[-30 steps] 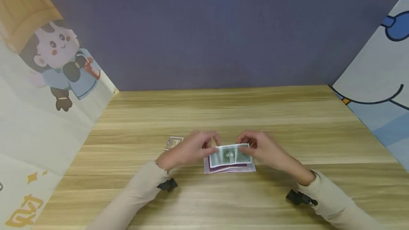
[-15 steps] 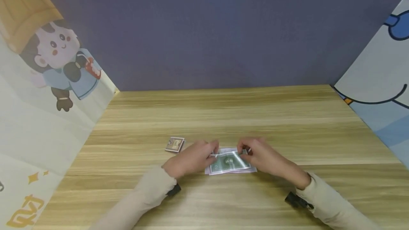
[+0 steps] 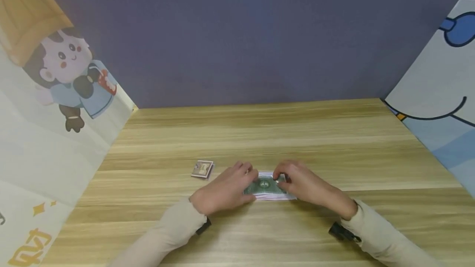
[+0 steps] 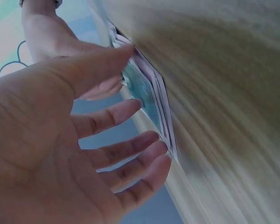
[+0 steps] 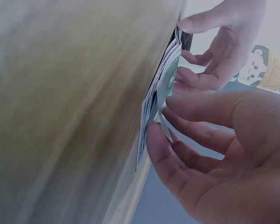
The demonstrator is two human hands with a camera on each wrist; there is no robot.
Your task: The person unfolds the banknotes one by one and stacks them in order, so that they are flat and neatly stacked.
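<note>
A green banknote (image 3: 264, 184) lies on top of a small stack of pale pink and purple banknotes (image 3: 274, 196) on the table. My left hand (image 3: 227, 188) rests at the stack's left end. Its fingers are loosely spread, with the thumb along the near edge, as the left wrist view shows. At the other end, my right hand (image 3: 306, 184) pinches the green note's right edge between thumb and fingers. That corner is lifted off the stack in the right wrist view. My fingers hide both ends of the stack.
A small folded brownish note (image 3: 202, 169) lies on the wooden table (image 3: 259, 131), left of and beyond the stack. A dark panel (image 3: 237, 40) stands along the table's far edge. Printed cartoon walls flank both sides.
The green note has come down from above the stack onto it. My left hand has gone from pinching its left end to resting there with looser fingers; the right still pinches it.
</note>
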